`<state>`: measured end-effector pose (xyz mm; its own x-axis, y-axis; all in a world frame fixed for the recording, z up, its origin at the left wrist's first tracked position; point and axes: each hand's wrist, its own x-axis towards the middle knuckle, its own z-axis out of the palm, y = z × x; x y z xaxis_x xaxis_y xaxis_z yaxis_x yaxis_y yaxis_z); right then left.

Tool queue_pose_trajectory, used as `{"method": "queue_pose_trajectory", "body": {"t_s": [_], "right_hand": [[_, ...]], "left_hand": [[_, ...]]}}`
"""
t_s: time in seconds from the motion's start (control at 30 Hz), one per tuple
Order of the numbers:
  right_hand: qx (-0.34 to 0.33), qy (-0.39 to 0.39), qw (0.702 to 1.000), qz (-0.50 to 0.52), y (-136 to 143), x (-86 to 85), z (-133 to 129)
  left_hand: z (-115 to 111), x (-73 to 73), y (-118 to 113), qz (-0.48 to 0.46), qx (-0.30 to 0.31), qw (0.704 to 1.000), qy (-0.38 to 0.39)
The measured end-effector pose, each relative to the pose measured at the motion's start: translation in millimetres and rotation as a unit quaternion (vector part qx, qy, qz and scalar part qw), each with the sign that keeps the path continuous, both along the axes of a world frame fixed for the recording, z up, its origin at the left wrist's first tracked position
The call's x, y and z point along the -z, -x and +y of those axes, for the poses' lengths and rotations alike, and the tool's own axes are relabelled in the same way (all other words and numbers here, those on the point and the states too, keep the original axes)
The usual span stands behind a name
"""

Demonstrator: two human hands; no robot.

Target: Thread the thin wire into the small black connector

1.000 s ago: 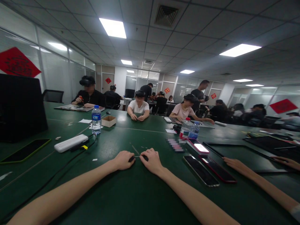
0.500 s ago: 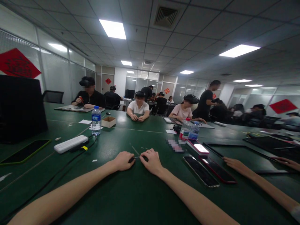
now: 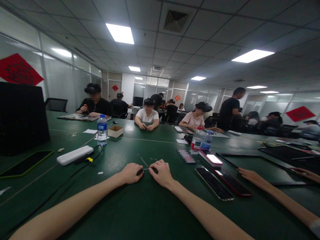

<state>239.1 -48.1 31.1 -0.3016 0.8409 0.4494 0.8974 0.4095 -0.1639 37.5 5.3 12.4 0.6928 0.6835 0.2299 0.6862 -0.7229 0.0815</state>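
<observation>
My left hand (image 3: pixel 131 173) rests on the green table (image 3: pixel 150 213) with its fingers closed around a small dark object (image 3: pixel 140 171). Just to its right, my right hand (image 3: pixel 161 173) has thumb and fingertips pinched together. A thin pale strip (image 3: pixel 146 169) spans the small gap between the two hands, its right end at my right fingertips. The strip is too small to identify, and what lies inside the right hand's pinch is mostly hidden.
Phones (image 3: pixel 214 183) lie right of my hands, beside bottles (image 3: pixel 197 139) and a black frame (image 3: pixel 226 161) touched by another person's hand (image 3: pixel 250 175). Leftward are a white power strip (image 3: pixel 75 155), a cable, a bottle (image 3: pixel 102 130) and an open box (image 3: pixel 115 131). People sit opposite.
Both my hands stay in nearly the same place and hold the same grip. The standing person in black at the back has moved to the right.
</observation>
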Motion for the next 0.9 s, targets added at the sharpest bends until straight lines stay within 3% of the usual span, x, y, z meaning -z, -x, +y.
{"method": "queue_pose_trajectory", "body": {"t_s": [0.9], "right_hand": [[-0.006, -0.002, 1.0, -0.002, -0.5, -1.4, -0.4]], "left_hand": [[-2.6, -2.5, -0.3, -0.001, 0.0, 1.0, 0.008]]}}
